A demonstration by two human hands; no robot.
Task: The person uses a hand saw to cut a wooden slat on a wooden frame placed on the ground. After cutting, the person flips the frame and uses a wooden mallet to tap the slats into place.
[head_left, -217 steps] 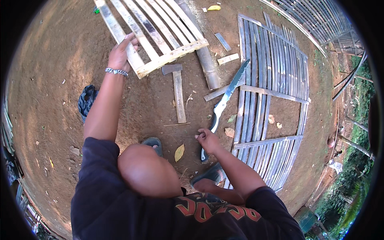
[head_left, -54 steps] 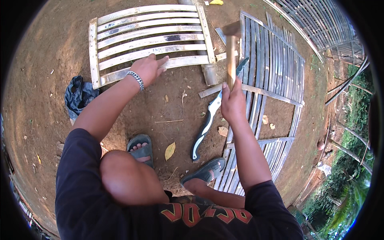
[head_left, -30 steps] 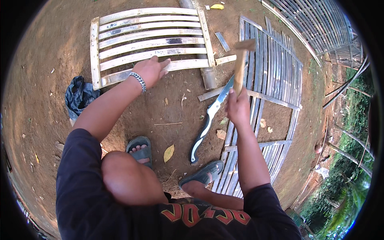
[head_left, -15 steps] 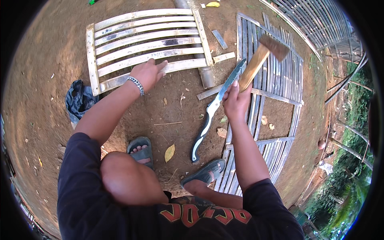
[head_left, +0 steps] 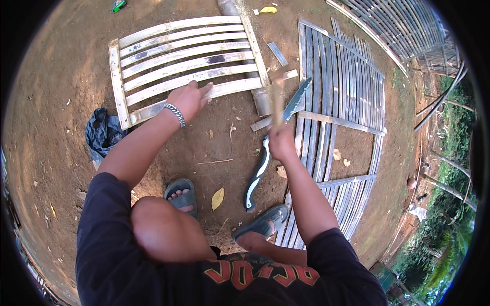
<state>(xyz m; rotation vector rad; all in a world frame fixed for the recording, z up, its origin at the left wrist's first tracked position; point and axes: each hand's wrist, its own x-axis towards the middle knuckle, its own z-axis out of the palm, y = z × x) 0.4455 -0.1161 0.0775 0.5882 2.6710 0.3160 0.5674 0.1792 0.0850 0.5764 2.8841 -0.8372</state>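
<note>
My left hand [head_left: 188,102] is on the nearest slat of a slatted bamboo panel [head_left: 191,60], fingers bent over it and one digit pointing right; the fingertips underneath are hidden. My right hand [head_left: 282,143] is closed round the wooden handle of a hatchet [head_left: 277,104], raised just off the panel's right end. Its head is smeared by motion. Below and behind the right hand lies a folding saw [head_left: 264,158] with a black-and-white handle and toothed blade, resting partly across wood strips. A thick bamboo pole [head_left: 262,102] runs under the panel's right end.
To the right lies a large dark slatted bamboo panel [head_left: 342,71], my sandalled foot [head_left: 263,224] beside it. A black plastic bag [head_left: 102,133] sits left of the pale panel. Short wood offcuts [head_left: 277,53] lie on the dirt. A green object [head_left: 118,5] is at the far left.
My right hand has swung the hatchet left and down, from over the dark panel toward the pale panel's right end. The left hand stays on the slat.
</note>
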